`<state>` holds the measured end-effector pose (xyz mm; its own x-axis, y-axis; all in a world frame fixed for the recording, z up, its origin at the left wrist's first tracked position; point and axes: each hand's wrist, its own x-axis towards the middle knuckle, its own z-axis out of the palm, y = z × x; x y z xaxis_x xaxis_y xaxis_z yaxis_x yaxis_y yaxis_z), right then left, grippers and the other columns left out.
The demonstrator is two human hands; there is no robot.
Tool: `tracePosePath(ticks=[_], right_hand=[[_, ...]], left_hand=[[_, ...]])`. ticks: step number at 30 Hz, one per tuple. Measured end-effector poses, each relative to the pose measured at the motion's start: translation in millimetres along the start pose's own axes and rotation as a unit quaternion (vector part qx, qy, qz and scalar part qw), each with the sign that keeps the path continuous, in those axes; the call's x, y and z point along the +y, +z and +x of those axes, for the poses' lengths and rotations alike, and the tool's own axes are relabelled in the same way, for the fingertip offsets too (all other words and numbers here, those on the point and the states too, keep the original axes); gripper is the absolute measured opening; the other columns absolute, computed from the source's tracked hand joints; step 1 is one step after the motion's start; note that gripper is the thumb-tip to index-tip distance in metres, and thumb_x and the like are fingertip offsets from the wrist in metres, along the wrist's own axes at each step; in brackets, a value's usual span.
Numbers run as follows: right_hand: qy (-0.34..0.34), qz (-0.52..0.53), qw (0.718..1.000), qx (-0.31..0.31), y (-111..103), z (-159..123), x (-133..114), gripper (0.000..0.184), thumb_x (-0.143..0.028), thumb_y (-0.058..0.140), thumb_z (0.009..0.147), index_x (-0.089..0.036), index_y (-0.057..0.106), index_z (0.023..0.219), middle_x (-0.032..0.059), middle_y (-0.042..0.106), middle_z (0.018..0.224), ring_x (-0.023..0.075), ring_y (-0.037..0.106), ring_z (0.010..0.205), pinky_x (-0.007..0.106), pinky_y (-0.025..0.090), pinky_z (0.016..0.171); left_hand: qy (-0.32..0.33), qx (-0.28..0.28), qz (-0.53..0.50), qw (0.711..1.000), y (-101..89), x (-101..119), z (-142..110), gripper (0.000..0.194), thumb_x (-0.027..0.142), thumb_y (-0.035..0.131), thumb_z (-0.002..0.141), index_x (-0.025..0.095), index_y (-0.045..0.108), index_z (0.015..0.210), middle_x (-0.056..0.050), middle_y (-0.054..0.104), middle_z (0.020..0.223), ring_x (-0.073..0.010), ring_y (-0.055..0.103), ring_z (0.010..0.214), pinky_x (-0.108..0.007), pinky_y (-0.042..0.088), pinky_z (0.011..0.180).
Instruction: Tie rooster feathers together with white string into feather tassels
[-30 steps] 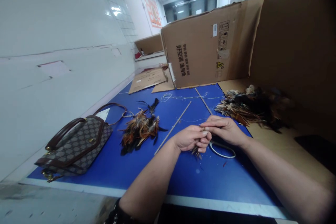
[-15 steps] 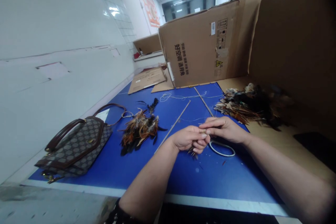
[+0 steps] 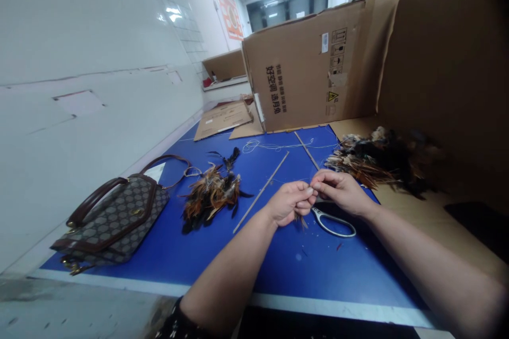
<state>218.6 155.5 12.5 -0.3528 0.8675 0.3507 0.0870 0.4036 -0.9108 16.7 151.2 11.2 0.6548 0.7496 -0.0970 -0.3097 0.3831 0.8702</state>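
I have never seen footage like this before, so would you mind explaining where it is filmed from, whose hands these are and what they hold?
There is no machine here: these are a person's own bare hands, seen by a camera worn on the head, looking forward and down. The left hand holds a small feather bundle, its tips poking out below. The right hand meets it at the fingertips; whatever is between them is too small to tell.

On the blue table lie a brown-and-black feather pile, a patterned handbag, loose pale thread and a metal handle loop, probably of scissors. To the right is another feather heap, and a cardboard box stands behind.
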Motion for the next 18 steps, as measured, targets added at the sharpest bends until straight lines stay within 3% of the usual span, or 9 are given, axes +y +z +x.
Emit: tracePosePath(ticks=[7,10,13,18], right_hand=[[-0.036,-0.038,0.994,0.093,4.1,-2.9,4.4,0.032,-0.043,0.07,0.094,-0.025,0.079,0.12,0.0086,0.072,0.115,0.0145,0.063,0.072,0.029,0.056,0.064],[-0.086,-0.093,0.989,0.081,5.4,-2.2,5.1,0.032,-0.038,0.065,0.098,-0.026,0.077,0.126,0.0092,0.073,0.118,0.021,0.069,0.093,0.036,0.059,0.082],[-0.123,-0.121,0.983,0.06,7.9,-1.2,4.7,0.031,-0.035,0.062,0.1,-0.026,0.077,0.125,0.0093,0.075,0.114,0.0234,0.069,0.105,0.041,0.056,0.098],[-0.123,-0.126,0.984,0.029,7.1,-0.4,3.5,0.03,-0.037,0.06,0.1,-0.025,0.079,0.121,0.0096,0.077,0.111,0.0228,0.071,0.102,0.038,0.057,0.093]], left_hand=[[0.068,0.06,0.007,0.996,1.9,-1.0,3.0,0.038,0.042,0.083,0.081,0.01,0.065,0.093,0.001,0.054,0.072,0.0002,0.027,0.047,-0.019,0.017,0.047],[0.081,0.066,-0.005,0.995,2.2,-2.0,4.2,0.039,0.043,0.083,0.08,0.012,0.063,0.092,0.002,0.054,0.072,-0.0017,0.034,0.048,-0.019,0.024,0.047],[0.084,0.073,-0.002,0.994,0.0,-5.0,6.1,0.039,0.045,0.082,0.08,0.013,0.062,0.091,0.001,0.057,0.073,-0.0059,0.046,0.051,-0.022,0.038,0.049],[0.099,0.087,0.042,0.99,-4.9,-8.6,8.6,0.036,0.043,0.081,0.081,0.011,0.063,0.085,-0.001,0.061,0.072,-0.0095,0.055,0.053,-0.026,0.048,0.056]])
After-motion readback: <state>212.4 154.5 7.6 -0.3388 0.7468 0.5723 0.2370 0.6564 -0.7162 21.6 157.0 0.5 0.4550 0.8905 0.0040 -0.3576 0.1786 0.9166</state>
